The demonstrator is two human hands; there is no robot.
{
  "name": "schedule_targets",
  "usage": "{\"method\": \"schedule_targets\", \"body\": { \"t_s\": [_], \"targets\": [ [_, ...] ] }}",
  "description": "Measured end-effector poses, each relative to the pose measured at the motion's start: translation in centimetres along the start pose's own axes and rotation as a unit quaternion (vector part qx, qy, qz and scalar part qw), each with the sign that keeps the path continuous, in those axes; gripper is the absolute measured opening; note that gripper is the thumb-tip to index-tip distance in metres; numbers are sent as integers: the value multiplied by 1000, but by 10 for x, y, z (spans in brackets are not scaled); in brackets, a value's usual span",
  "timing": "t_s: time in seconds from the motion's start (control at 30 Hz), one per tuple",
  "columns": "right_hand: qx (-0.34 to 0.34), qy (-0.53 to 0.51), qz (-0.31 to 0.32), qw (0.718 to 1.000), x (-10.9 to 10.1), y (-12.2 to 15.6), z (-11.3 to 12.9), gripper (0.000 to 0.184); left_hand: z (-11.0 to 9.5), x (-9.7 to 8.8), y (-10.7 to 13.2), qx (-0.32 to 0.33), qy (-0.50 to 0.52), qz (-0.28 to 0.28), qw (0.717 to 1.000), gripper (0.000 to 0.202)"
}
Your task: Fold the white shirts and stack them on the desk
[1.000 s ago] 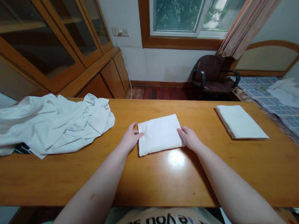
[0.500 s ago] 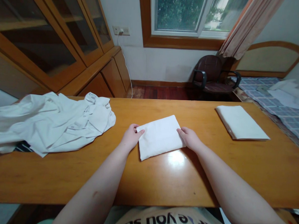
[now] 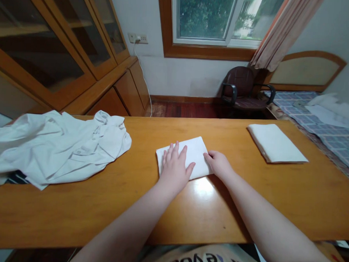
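Note:
A white cloth [image 3: 195,151], folded into a flat rectangle, lies in front of me on the wooden table. Across its left part my left hand [image 3: 174,168] rests flat with the fingers spread, hiding some of the cloth. My right hand [image 3: 220,164] grips the right edge, thumb on top and the other fingers mostly hidden. Another folded white cloth [image 3: 277,144] sits further right, apart from both hands. To the left lies a loose, crumpled white shirt [image 3: 73,146] with buttons, and something dark and striped [image 3: 17,177] shows beneath it.
The wooden table [image 3: 126,209] spans the view. Beyond it stand a glass-doored cabinet [image 3: 87,72] at left, a dark armchair [image 3: 243,87] under the window, and a bed with a checked cover [image 3: 309,112] at right. A white cable [image 3: 144,74] hangs from the wall socket.
My left hand has let go of the cloth's left edge and moved right, onto its top, with fingers spread. The right hand keeps its grip. The view has shifted slightly.

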State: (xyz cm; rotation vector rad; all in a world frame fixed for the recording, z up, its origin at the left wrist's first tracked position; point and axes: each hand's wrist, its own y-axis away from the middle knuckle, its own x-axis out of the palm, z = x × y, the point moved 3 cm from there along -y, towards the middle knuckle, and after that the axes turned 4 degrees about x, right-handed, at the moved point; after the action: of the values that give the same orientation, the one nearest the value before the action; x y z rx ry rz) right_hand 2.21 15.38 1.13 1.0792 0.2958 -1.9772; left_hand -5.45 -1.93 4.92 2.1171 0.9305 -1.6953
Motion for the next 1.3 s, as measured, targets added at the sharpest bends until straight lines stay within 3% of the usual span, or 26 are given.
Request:
{"method": "schedule_targets", "body": {
  "t_s": [0.1,0.2,0.4,0.47,0.53,0.63,0.7,0.77,0.87,0.97,1.07,1.3],
  "targets": [
    [-2,35,-5,999,-4,3,1,36,-5,23,-9,-56,-30,60,996,74],
    [5,65,0,998,-6,5,2,37,-2,38,-11,-58,-51,88,993,84],
    [13,106,2,994,-6,4,3,37,0,45,-4,-44,-73,106,991,90],
    [8,119,-29,992,-8,4,2,34,0,46,-5,-39,-77,105,991,90],
    [-30,126,-101,987,-14,7,6,28,0,46,-6,-33,-75,105,991,90],
    [-163,114,-182,963,-18,16,21,27,0,45,-9,-24,-63,113,991,87],
    [-246,110,-154,951,-12,20,34,31,0,45,-10,-14,-57,116,992,83],
    [-274,133,-91,948,0,17,42,37,0,44,-11,-5,-55,110,992,81],
    [-227,189,-15,955,16,-1,41,46,6,44,-13,-1,-49,93,994,82],
    [-178,208,22,962,24,-17,33,54,18,44,-17,4,-30,92,995,75],
    [-155,215,20,964,25,-22,30,57,35,43,-22,-18,-18,90,996,67],
    [-113,203,2,973,24,-22,31,69,62,44,-34,-104,-5,95,990,76]
  ]
}}
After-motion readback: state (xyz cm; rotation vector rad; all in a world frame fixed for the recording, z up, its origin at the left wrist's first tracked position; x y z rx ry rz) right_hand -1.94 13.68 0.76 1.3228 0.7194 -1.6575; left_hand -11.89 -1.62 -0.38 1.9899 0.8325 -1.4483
